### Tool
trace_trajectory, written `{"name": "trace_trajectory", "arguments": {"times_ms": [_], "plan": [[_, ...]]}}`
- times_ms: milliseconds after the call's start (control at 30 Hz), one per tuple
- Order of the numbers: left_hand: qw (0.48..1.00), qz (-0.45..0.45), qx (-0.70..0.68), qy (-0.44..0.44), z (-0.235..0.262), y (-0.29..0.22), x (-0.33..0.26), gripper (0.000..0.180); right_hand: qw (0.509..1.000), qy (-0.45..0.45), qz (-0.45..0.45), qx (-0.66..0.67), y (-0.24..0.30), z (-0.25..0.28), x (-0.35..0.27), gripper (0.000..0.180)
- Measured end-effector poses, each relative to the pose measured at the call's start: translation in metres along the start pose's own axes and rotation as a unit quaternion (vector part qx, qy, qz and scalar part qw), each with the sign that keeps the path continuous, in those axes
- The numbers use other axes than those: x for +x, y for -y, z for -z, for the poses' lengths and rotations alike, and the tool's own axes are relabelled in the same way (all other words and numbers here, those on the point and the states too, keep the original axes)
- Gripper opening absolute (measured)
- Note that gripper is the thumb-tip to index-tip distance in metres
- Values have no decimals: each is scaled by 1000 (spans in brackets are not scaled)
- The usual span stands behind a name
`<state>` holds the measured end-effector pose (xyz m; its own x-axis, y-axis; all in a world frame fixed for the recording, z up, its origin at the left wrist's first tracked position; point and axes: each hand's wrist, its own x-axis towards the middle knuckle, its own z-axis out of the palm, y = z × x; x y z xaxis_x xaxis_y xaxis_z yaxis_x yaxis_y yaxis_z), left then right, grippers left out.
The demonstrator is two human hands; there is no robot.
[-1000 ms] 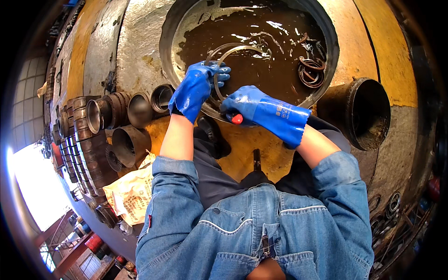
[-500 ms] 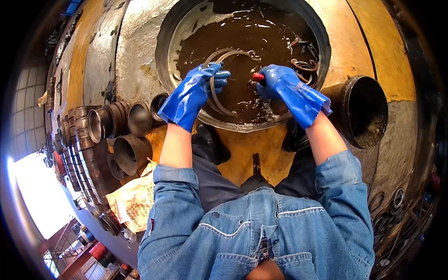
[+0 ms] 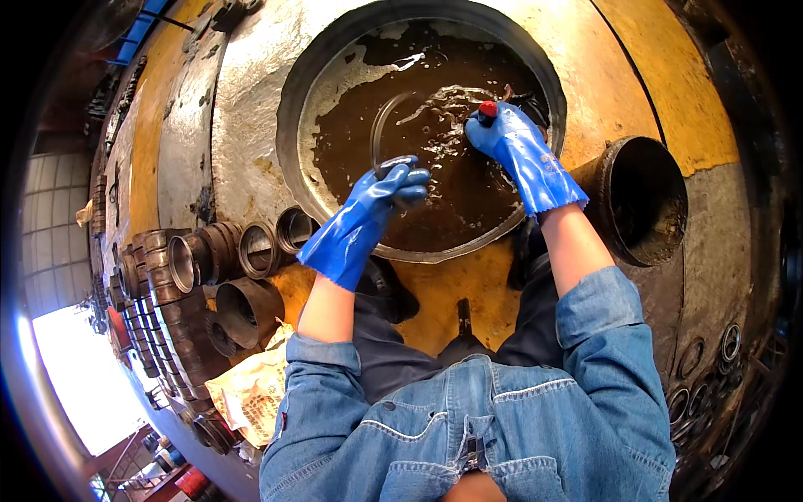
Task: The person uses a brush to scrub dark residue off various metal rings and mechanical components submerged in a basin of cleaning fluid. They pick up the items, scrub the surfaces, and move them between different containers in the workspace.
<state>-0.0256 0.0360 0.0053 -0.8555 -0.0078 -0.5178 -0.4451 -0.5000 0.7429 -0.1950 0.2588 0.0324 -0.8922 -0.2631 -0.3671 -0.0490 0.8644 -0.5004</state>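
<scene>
A wide round basin (image 3: 294, 125) holds murky brown liquid. My left hand (image 3: 386, 194), in a blue rubber glove, is over its near left part, fingers closed on a thin metal ring (image 3: 378, 125). The ring's curve reaches away from me, and its far part fades into the liquid. My right hand (image 3: 512, 138), gloved the same way, is farther off over the basin's right side. It grips a red-handled tool (image 3: 488, 109); the tool's working end does not show. Ripples spread between the hands.
Metal cylinders and rings (image 3: 186, 261) stand in rows at the left. A crumpled paper bag (image 3: 251, 389) lies nearer me. One large dark cylinder (image 3: 640, 201) lies open-ended right of the basin. Several rings (image 3: 690, 402) rest at the lower right. My legs straddle the basin's near edge.
My left hand has come nearer me and lowered the ring toward the liquid. The right hand with the red-handled tool has moved away from me, and the liquid there is more stirred.
</scene>
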Motion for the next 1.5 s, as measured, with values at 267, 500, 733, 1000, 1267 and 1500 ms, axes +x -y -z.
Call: {"name": "trace_trajectory", "arguments": {"times_ms": [267, 500, 733, 1000, 1267, 1500], "plan": [[991, -34, 50, -122, 55, -19, 3, 49, 964, 45, -16, 261, 25, -5, -12, 40], [963, -153, 98, -199, 46, -6, -3, 35, 861, 196, 215, 416, 83, -49, -14, 26], [963, -140, 40, -228, 45, -8, -5, 34, 889, 125, 69, 436, 44, -80, 43, 25], [973, -121, -4, -198, 47, -11, -6, 32, 857, 159, 178, 457, 94, -57, -11, 24], [975, -114, 22, -189, 37, -15, -16, 32, 922, 76, 52, 377, 62, -61, 13, 31], [996, -13, -3, -93, 20, -31, -20, 44, 957, 29, -59, 282, 19, -61, 19, 33]]}}
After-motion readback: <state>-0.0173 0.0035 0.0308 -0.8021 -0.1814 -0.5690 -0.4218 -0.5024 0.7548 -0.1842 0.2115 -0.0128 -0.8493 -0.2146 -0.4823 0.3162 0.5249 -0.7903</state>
